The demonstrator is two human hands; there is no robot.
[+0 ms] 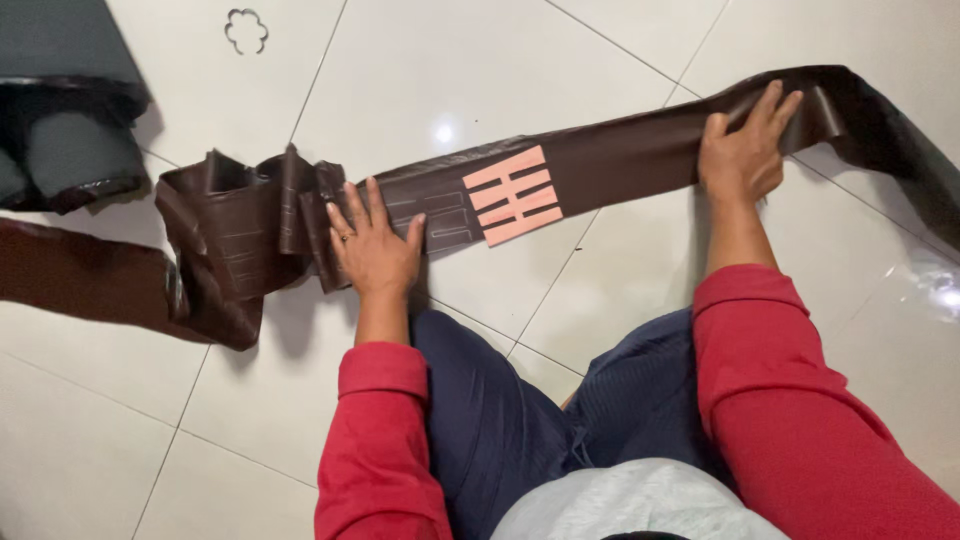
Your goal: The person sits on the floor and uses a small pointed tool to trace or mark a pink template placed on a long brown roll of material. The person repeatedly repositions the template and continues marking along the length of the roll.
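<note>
**Both palms flat on a long brown strip**

So the person's down on the white tiled floor (pixel 450 70) with a long brown leathery strip (pixel 620 150) stretched out in front of their knees. Its long axis runs pretty much side to side across their body, tilting a bit farther away toward the right end.

Left hand (pixel 375 245) is open, fingers spread, pressing flat on the strip right where it bunches into a pile of loose folds (pixel 240 230). Right hand (pixel 745 145) is also open and flat, pinning the strip well out toward the right, just before it curls off to the edge of view. Neither hand is gripping anything, just palms down.

Between the two hands, a bit closer to the left one, sits a pink cut-out shape (pixel 515 195) lying on the strip, made of parallel bars. You can see faint traced outlines of the same shape just left of it, near the left fingers.

Off in the top left corner there are dark rolls (pixel 70 150) of material, well apart from both hands.
</note>
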